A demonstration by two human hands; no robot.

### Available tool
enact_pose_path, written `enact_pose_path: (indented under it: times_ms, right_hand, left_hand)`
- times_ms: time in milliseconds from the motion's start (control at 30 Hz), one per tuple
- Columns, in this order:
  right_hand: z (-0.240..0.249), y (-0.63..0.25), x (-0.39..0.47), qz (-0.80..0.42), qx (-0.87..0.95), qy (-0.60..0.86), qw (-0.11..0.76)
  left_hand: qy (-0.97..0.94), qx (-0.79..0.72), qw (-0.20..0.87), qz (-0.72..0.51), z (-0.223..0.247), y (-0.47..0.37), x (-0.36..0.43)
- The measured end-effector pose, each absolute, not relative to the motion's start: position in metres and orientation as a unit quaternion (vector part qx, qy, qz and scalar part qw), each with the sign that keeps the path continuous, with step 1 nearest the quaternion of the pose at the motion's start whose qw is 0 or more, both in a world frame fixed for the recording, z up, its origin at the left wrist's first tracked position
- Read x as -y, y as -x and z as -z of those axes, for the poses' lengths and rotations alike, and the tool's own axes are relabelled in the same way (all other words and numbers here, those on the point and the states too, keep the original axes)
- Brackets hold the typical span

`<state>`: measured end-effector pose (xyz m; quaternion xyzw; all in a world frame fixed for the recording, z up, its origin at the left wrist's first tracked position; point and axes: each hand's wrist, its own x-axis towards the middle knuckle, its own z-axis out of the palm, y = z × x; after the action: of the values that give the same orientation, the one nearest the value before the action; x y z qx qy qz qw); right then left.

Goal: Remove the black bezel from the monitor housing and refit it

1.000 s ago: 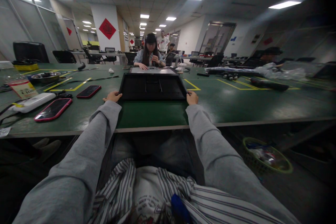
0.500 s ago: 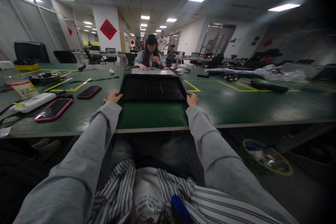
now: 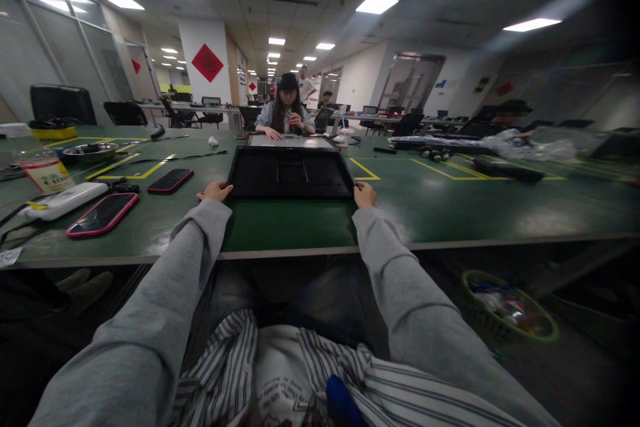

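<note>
A black rectangular panel (image 3: 255,177) with a raised rim lies at the middle of the green table. Two thin shiny bars run across its inner face. My left hand (image 3: 216,191) is closed on its left edge, fingers curled at the rim. At the opposite edge, my right hand (image 3: 365,194) grips the panel the same way. Just beyond the panel's far rim is a light grey flat board (image 3: 287,141), partly hidden by it. A person (image 3: 285,113) sits across the table with one hand on that board.
Left on the green table (image 3: 450,213) are two phones, a red-edged one (image 3: 103,215) and a darker one (image 3: 171,181), a white power strip (image 3: 73,200), a bottle (image 3: 45,170) and a metal bowl (image 3: 90,150). Plastic wrap (image 3: 530,143) lies right. A basket (image 3: 510,307) stands below.
The whole view has shifted slightly, with the table and panel sitting a little lower in the picture. Both hands keep their hold on the panel's sides.
</note>
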<state>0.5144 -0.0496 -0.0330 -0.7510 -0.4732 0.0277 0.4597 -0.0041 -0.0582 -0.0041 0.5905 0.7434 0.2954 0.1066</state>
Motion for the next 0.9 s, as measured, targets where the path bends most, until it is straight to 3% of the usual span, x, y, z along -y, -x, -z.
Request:
enact_pose_path:
  times_ms: [900]
  right_hand:
    - [0.0299, -0.5118, 0.0533, -0.034, 0.473, 0.756, 0.452]
  left_hand:
    - [-0.579, -0.751, 0.111, -0.297, 0.0112, 0.0082, 0.0492]
